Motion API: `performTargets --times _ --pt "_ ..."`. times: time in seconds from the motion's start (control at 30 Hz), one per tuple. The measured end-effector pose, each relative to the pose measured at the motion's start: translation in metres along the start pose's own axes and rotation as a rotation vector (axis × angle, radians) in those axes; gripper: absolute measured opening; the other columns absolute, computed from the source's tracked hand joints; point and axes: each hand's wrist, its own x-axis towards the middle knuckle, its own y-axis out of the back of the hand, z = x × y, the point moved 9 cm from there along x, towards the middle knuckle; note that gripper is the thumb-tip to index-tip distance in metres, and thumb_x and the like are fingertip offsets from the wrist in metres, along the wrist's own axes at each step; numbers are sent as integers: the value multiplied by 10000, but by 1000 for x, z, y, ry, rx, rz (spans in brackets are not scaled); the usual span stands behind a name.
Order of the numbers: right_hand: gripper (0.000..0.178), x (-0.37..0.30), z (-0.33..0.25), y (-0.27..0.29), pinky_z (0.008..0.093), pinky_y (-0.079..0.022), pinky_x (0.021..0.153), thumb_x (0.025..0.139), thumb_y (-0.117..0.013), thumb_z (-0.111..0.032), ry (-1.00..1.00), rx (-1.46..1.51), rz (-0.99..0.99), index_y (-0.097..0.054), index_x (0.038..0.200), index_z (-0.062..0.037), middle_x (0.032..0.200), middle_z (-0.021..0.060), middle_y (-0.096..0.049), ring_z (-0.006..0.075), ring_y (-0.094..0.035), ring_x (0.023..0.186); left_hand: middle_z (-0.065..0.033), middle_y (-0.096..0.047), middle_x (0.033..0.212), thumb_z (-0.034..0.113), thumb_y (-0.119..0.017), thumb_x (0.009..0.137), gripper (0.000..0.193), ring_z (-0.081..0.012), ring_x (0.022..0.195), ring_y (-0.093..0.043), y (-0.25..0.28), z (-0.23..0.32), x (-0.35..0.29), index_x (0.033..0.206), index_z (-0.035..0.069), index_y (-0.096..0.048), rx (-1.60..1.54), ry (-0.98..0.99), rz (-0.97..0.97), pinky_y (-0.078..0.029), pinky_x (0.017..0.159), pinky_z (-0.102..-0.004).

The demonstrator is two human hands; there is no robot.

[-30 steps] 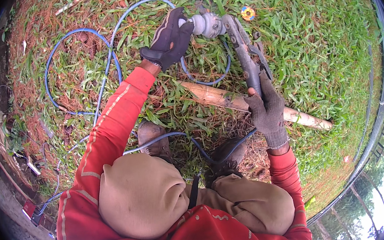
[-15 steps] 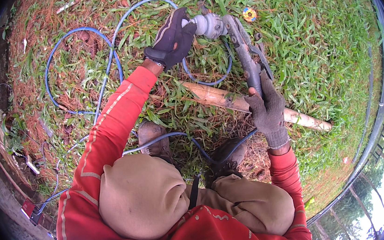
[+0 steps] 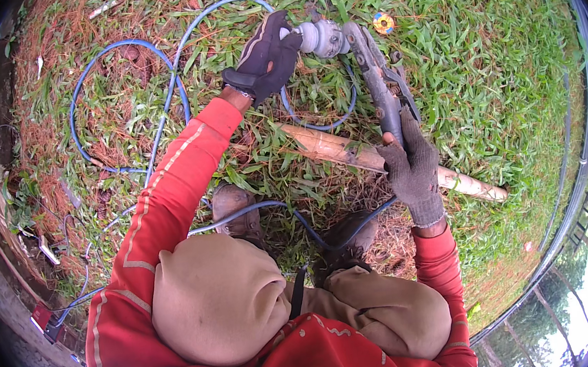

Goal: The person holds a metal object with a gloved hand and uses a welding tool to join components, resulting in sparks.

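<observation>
Head view: on the grass [image 3: 510, 53], a gloved left hand [image 3: 263, 58] wraps a grey metal fitting [image 3: 322, 37]; the right hand [image 3: 410, 167] closes its grip on a long grey wrench [image 3: 376, 82] biting the fitting.

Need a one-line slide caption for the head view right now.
Crouched on grass, gloved left hand grips a grey pipe fitting while the gloved right hand holds a pipe wrench clamped to it.

Blue hose [image 3: 123, 94] looped over grass [image 3: 498, 76] — one run passed under the knees. Pale bamboo length [image 3: 348, 153] laid diagonally across dry straw. Small yellow-and-blue disc [image 3: 383, 23] seen in the grass — detail too small to tell.
</observation>
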Motion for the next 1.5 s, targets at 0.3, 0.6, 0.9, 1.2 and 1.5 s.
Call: performTargets --times 0.3,0.6,0.9,1.2,1.5 --pt "666 4 -2 3 392 -617 885 1003 -757 -147 -16 -9 -15 -553 1579 119 1137 322 -781 295 -818 997 -188 -727 1159 330 -601 1156 539 -327 1026 -745 -3 -1 2 1566 5 -469 -23 -6 -9 -574 900 -464" --pt "675 -6 13 12 398 -613 920 1019 -757 -144 28 -5 81 -535 1593 134 1197 307 -784 296 -812 1033 -160 -698 1108 314 -606 1165 517 -293 952 -707 -16 -6 6 1564 21 -455 -78 13 -47 -556 848 -457" --pt "688 -1 7 0 402 -600 994 993 -758 -136 -24 50 16 -537 1582 142 1285 349 -765 321 -804 1160 -181 -700 1117 329 -596 1162 518 -315 954 -721 0 -2 2 1556 21 -461 -72 12 -17 -564 858 -469" --pt "652 0 10 -2 407 -609 990 1002 -766 -136 18 11 31 -562 1545 161 1256 353 -773 355 -813 1145 -192 -703 1125 330 -598 1161 514 -327 971 -725 1 0 3 1545 11 -477 -55 14 -8 -565 870 -469" --pt "626 1 8 -6 414 -629 916 1037 -754 -167 55 5 24 -571 1542 156 1255 354 -771 361 -833 1077 -218 -713 1205 300 -630 1151 568 -340 1014 -741 -15 -43 7 1592 -13 -456 -178 21 -16 -603 864 -465"
